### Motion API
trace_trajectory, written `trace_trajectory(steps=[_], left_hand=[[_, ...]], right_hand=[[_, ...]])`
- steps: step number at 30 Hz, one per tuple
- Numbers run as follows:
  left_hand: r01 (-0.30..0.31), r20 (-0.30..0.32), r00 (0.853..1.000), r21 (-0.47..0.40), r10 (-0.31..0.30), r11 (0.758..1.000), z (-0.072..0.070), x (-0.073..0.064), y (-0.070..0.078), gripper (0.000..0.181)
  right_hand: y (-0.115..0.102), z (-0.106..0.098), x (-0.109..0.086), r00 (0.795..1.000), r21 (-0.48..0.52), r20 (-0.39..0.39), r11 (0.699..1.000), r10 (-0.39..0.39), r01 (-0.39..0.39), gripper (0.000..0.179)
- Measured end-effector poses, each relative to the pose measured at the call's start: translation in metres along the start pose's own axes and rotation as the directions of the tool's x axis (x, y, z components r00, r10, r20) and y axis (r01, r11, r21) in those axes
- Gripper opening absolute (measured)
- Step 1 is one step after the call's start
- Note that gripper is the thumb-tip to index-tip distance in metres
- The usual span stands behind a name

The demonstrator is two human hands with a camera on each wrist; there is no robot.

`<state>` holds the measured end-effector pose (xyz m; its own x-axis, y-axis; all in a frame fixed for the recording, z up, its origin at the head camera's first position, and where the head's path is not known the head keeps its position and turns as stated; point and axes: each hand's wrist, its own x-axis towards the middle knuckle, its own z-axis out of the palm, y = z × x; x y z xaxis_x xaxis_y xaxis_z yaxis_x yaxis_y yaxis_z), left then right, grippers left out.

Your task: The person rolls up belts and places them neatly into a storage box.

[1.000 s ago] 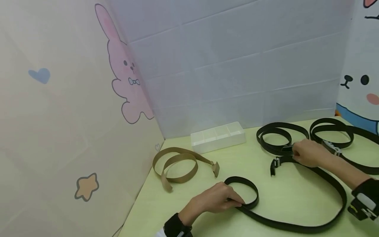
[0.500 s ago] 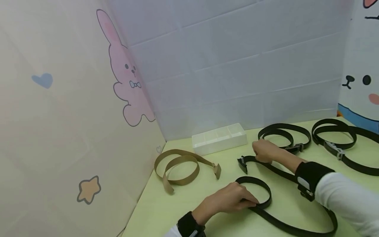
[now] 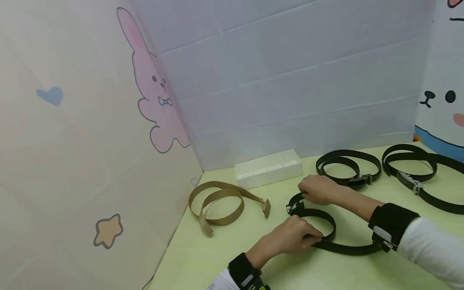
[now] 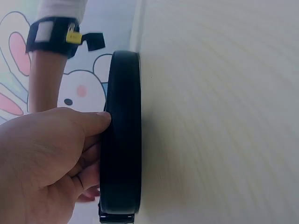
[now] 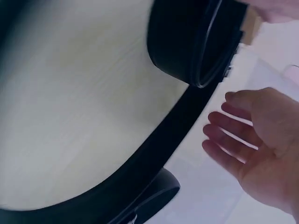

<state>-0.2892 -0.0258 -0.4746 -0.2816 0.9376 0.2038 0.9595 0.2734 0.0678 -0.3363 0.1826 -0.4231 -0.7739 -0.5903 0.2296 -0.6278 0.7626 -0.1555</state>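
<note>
A black belt [image 3: 348,249] with a metal buckle [image 3: 295,208] stands on edge on the table, bent into loops in front of me. My left hand [image 3: 291,237] pinches it where the strap overlaps, thumb on the near face in the left wrist view, where the strap [image 4: 124,140] stands upright from the tabletop. My right hand [image 3: 320,189] is at the far side of the loop, beside the buckle end. Seen from the right wrist, that hand [image 5: 264,144] has loosely spread fingers, apart from the strap [image 5: 166,140].
On the left lies a tan belt [image 3: 222,220] in loose coils. A white divided tray [image 3: 270,173] stands at the back. Two more black belts, one coiled [image 3: 366,155] and one looped [image 3: 447,207], lie at the back right.
My right hand brought the buckle end leftward to the small loop, then let go of the strap. My left hand shifted slightly right, still pinching the belt, whose large curve has drawn in.
</note>
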Motion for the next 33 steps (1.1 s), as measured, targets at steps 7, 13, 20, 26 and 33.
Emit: trace_trajectory(steps=[7, 13, 20, 26, 33], left_hand=[[0.044, -0.007, 0.999, -0.013, -0.044, 0.999, -0.002, -0.006, -0.009, 0.017], [0.069, -0.009, 0.998, -0.047, -0.069, 0.997, -0.002, -0.009, -0.011, 0.017], [0.084, -0.027, 0.996, -0.056, -0.086, 0.995, -0.004, -0.011, -0.014, 0.015], [0.092, -0.027, 0.995, -0.109, -0.096, 0.990, -0.001, -0.015, -0.016, 0.014], [0.102, -0.032, 0.994, -0.153, -0.108, 0.983, 0.003, -0.021, -0.016, 0.015]], right_hand=[[0.005, -0.018, -0.050, 0.968, 0.211, 0.074, 0.952, -0.241, 0.221, 0.020], [0.002, -0.008, -0.090, 0.944, 0.228, 0.016, 0.921, -0.328, 0.316, 0.018], [-0.015, 0.002, -0.106, 0.956, 0.332, 0.043, 0.907, -0.289, 0.260, 0.016], [-0.019, 0.007, -0.111, 0.977, 0.255, 0.049, 0.949, -0.207, 0.188, 0.021], [-0.015, 0.012, -0.116, 0.981, 0.004, 0.033, 0.981, -0.193, 0.193, 0.027]])
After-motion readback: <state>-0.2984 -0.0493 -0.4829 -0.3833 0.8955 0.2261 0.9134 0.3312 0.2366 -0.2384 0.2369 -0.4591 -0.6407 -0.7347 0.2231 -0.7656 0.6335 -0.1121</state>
